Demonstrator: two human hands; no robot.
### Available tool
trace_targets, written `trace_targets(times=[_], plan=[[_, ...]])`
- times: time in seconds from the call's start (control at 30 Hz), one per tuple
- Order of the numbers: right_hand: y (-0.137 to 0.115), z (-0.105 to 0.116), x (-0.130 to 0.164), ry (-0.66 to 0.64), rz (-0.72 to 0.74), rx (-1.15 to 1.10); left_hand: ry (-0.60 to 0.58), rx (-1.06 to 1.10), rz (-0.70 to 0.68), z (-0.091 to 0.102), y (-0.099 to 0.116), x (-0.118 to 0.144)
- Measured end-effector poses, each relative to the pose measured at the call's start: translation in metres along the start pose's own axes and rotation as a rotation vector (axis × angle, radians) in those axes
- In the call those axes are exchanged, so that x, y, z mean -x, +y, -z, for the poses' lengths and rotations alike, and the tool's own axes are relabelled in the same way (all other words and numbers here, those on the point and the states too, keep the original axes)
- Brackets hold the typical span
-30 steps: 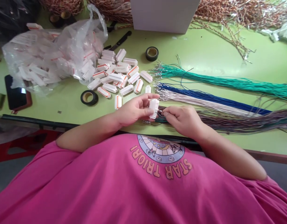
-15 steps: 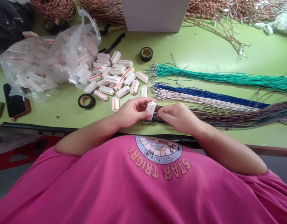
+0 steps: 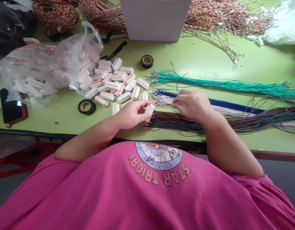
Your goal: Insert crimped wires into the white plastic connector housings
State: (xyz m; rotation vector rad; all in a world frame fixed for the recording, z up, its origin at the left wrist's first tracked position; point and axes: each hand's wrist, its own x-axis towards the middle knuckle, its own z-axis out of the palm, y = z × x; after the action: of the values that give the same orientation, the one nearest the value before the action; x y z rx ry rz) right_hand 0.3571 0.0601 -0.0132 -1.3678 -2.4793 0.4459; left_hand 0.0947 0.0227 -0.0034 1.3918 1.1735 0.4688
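A white plastic connector housing (image 3: 150, 109) is pinched between the thumb and fingers of my left hand (image 3: 131, 115), above the tips of the brown wires (image 3: 166, 119). My right hand (image 3: 195, 103) reaches over the white wires (image 3: 163, 99), its fingers closed at that bundle near the crimped ends. How many wires lie between those fingertips is hidden. Just behind them runs a bundle of blue wires (image 3: 170, 94). Farther back lie the green wires (image 3: 209, 83). Several loose connector housings (image 3: 113, 85) are heaped to the left, some with an orange strip.
A clear plastic bag (image 3: 53, 64) of housings lies at the left, beside a phone (image 3: 13, 107). Two black tape rolls (image 3: 87, 106) and a black-handled knife (image 3: 118, 49) are on the green table. A pale box (image 3: 154, 20) stands at the back among twisted wires (image 3: 229, 16).
My right hand has moved from beside the connector housing, up and to the right, onto the white wires. My left hand still holds the housing. The view has shifted slightly.
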Motion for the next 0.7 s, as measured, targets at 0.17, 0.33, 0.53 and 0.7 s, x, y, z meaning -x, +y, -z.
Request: trace_targets(times=[0.17,0.33,0.53,0.7], plan=[[-0.006,-0.017,-0.003,-0.108,0.067,0.311,-0.148,-0.262,-0.009,0.005,-0.004,-0.005],[-0.003,-0.010,-0.002,-0.085,0.043,0.172,-0.171,-0.248,0.022,0.003,0.002,0.000],[0.006,0.012,0.003,-0.052,-0.018,-0.476,-0.039,-0.473,-0.038,0.002,0.036,0.004],[-0.006,0.013,0.007,0.074,-0.024,-0.544,-0.019,0.045,-0.010,-0.012,0.044,-0.027]])
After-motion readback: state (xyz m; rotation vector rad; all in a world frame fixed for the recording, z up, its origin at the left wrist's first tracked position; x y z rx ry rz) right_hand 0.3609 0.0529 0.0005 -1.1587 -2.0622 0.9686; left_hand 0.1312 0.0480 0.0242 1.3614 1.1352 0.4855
